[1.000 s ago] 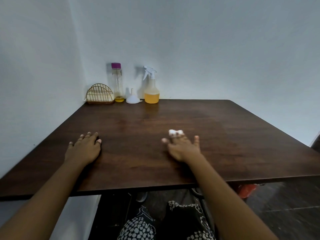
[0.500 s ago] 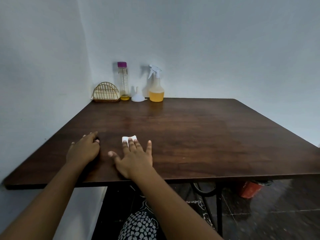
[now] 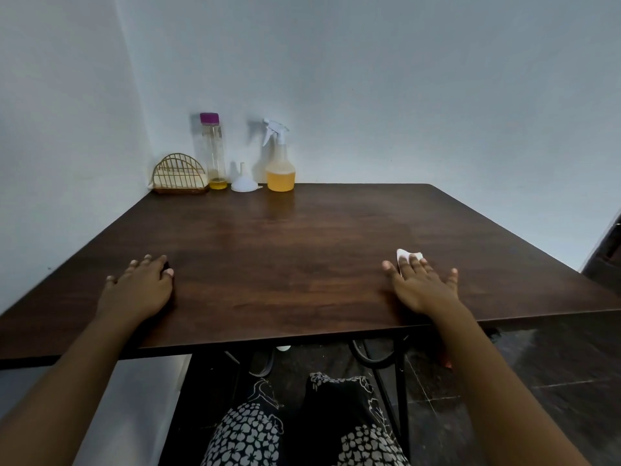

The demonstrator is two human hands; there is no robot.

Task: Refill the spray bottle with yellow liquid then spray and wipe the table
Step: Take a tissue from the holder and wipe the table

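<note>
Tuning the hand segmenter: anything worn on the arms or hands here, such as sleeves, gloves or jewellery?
Nothing worn. Left hand and right hand are bare: no gloves, rings or watch visible. No sleeve on left forearm or right forearm up to the frame edge. Lap shows black flower-print fabric.

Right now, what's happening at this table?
A person seems to be on the wiping step. The right hand presses a small white cloth flat on the table near its front right, fingers straight. The left hand rests flat at the front left. At the back stand the spray bottle, part filled with yellow liquid, a funnel, a nearly empty purple-capped bottle and a wire holder.
</note>
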